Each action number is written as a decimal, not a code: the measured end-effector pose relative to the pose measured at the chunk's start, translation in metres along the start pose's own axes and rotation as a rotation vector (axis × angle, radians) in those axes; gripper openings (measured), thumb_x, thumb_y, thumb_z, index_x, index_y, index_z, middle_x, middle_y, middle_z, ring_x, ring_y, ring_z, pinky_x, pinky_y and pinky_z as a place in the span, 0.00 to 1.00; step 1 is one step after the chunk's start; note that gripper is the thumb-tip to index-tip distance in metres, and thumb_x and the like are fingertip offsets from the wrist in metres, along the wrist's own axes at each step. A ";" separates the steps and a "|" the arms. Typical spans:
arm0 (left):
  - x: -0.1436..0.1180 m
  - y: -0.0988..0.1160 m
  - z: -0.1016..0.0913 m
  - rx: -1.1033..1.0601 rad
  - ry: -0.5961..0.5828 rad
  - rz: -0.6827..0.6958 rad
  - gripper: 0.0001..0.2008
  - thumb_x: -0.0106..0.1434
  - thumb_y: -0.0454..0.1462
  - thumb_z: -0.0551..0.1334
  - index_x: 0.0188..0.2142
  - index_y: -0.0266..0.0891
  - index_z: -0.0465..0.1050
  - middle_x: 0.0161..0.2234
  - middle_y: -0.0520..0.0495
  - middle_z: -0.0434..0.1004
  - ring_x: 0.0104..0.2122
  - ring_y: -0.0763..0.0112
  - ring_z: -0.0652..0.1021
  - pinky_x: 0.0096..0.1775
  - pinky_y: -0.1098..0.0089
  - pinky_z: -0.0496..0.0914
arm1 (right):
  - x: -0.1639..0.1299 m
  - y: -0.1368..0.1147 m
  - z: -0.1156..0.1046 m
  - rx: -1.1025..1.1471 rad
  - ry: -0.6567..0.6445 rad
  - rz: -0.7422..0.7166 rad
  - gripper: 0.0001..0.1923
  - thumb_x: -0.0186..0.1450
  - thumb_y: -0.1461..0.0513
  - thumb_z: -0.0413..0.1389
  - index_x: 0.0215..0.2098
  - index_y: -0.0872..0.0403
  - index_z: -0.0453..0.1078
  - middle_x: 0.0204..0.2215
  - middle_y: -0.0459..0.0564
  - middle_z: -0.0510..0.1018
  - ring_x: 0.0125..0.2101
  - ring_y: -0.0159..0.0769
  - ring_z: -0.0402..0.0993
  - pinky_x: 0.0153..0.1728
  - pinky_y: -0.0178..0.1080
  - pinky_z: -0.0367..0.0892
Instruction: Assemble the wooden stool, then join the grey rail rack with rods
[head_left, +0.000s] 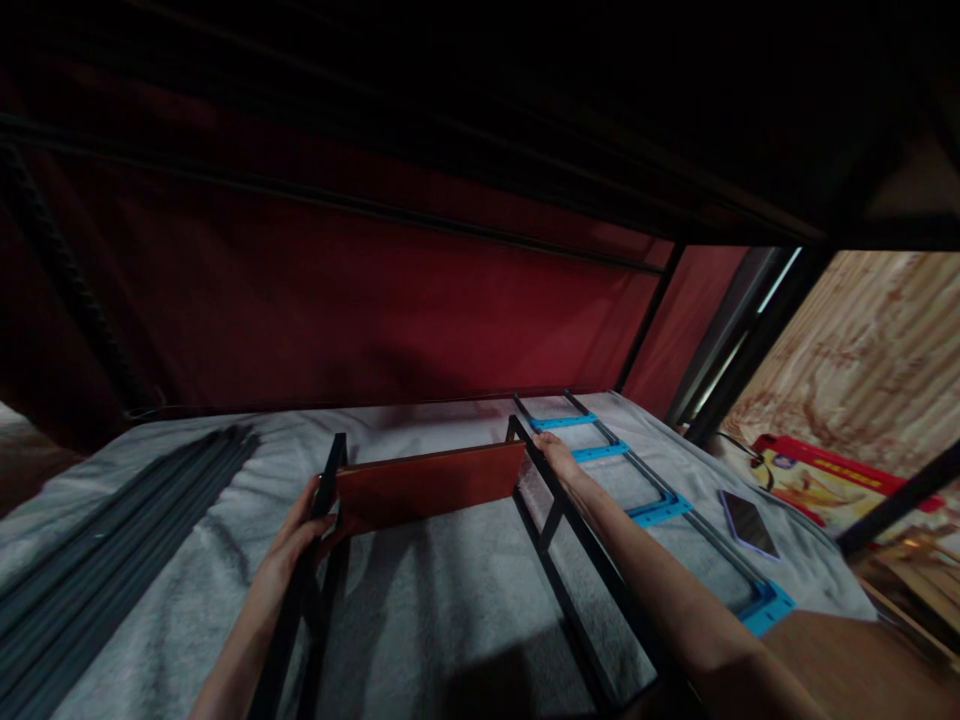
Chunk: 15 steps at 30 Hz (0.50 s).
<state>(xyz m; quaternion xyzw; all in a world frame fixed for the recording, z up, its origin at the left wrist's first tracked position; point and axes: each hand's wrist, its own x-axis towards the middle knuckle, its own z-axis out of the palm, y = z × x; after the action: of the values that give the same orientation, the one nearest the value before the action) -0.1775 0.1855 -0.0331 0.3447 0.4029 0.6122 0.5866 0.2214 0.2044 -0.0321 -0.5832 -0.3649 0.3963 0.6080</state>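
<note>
A black metal frame (559, 520) with two side rails lies before me on the pale cloth. Across its far end, between the rails, stands a reddish-brown board (431, 488). My left hand (298, 530) is wrapped around the left rail next to the board's left end. Near the far right corner, my right hand (553, 452) closes over the right rail, close to the board's other end; some of its fingertips are hidden. The near end of the frame runs out of view at the bottom.
Several dark metal bars (142, 540) lie together at left. On the right are blue brackets (660, 510) with dark rods, a phone (748, 523), a red-and-yellow box (825, 480) and a brown panel (847, 665). Dark rack posts (750, 360) and a red sheet (405, 300) enclose the surface.
</note>
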 end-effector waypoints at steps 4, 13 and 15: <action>0.000 0.001 0.001 0.022 0.011 0.001 0.37 0.49 0.33 0.65 0.61 0.47 0.68 0.64 0.52 0.68 0.67 0.56 0.61 0.48 0.69 0.78 | 0.002 0.001 -0.002 -0.017 -0.030 -0.006 0.20 0.53 0.46 0.62 0.23 0.50 0.61 0.16 0.41 0.69 0.18 0.31 0.65 0.23 0.36 0.62; 0.011 -0.004 -0.008 0.052 -0.008 -0.004 0.37 0.48 0.34 0.68 0.59 0.49 0.70 0.63 0.52 0.69 0.67 0.55 0.59 0.58 0.60 0.68 | 0.012 -0.002 -0.012 -0.117 -0.016 0.040 0.18 0.59 0.48 0.60 0.23 0.52 0.65 0.16 0.41 0.70 0.19 0.31 0.64 0.23 0.34 0.59; 0.013 -0.005 -0.009 0.065 -0.004 -0.004 0.36 0.48 0.35 0.68 0.59 0.50 0.70 0.61 0.53 0.71 0.68 0.56 0.59 0.60 0.57 0.65 | 0.013 -0.005 -0.013 -0.144 -0.029 0.078 0.17 0.60 0.50 0.59 0.22 0.52 0.65 0.15 0.41 0.69 0.18 0.31 0.63 0.22 0.33 0.58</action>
<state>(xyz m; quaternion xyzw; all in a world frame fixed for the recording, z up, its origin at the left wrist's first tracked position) -0.1841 0.1973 -0.0416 0.3641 0.4221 0.5969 0.5770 0.2389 0.2108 -0.0282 -0.6334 -0.3783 0.4010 0.5431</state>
